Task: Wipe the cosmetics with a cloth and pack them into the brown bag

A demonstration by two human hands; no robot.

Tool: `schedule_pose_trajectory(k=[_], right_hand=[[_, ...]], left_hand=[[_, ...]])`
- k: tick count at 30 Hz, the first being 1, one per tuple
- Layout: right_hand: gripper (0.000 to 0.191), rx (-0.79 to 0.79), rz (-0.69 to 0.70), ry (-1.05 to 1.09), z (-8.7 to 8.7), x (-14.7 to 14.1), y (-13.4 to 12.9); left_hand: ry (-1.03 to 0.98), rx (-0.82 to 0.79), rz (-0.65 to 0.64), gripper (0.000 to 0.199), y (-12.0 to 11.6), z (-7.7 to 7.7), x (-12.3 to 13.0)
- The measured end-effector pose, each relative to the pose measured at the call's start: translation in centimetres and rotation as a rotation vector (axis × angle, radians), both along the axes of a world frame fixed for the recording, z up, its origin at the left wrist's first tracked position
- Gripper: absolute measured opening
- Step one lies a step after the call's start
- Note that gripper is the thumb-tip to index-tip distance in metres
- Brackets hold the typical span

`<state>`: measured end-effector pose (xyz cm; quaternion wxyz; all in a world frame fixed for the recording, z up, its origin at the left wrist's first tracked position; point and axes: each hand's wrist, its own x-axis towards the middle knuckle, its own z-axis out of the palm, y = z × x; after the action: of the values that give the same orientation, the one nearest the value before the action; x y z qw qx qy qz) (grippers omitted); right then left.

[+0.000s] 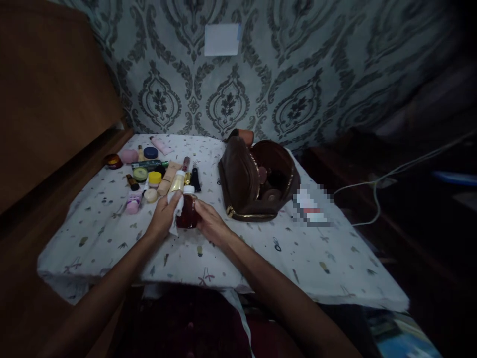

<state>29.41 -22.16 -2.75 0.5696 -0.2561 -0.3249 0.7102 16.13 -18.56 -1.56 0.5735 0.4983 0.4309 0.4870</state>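
Note:
Above the front part of the table, my right hand (211, 219) grips a dark reddish-brown bottle (187, 213) with a white cap, fingers closed along its right side. My left hand (164, 215) is closed on a white tissue (175, 227), which it presses to the bottle's left side. Just behind the bottle lie a beige squeeze tube (170, 179), a tube with a white cap (178, 182) and a black tube (196, 179). A brown zip bag (238, 174) stands open to the right, with round items inside.
Several cosmetics lie on the left, among them a yellow-lidded jar (155, 178), a dark blue round container (150, 152) and a pink tube (161, 145). A patterned cloth (238, 263) covers the table. Wooden furniture (55, 74) borders the left; a pale cable (376, 199) hangs at right.

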Motion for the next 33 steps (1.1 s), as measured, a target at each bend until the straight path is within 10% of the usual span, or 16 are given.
schedule_pose_trajectory(k=[6,14,20,33], right_hand=[[0.047,0.078,0.046,-0.102,1.3,2.5,0.3],[0.065,0.219,0.21,-0.375,7.3,6.5,-1.3],[0.054,0.271,0.056,-0.422,9.5,8.0,-3.2],[0.063,0.473,-0.159,-0.701,11.4,11.7,-5.5]], left_hand=[[-0.062,0.034,-0.001,0.041,-0.1,1.9,0.4],[-0.173,0.014,0.058,0.039,-0.5,6.5,4.0],[-0.303,0.059,0.088,0.029,-0.1,9.0,7.6],[-0.454,-0.045,-0.09,0.035,0.6,8.1,13.5]])
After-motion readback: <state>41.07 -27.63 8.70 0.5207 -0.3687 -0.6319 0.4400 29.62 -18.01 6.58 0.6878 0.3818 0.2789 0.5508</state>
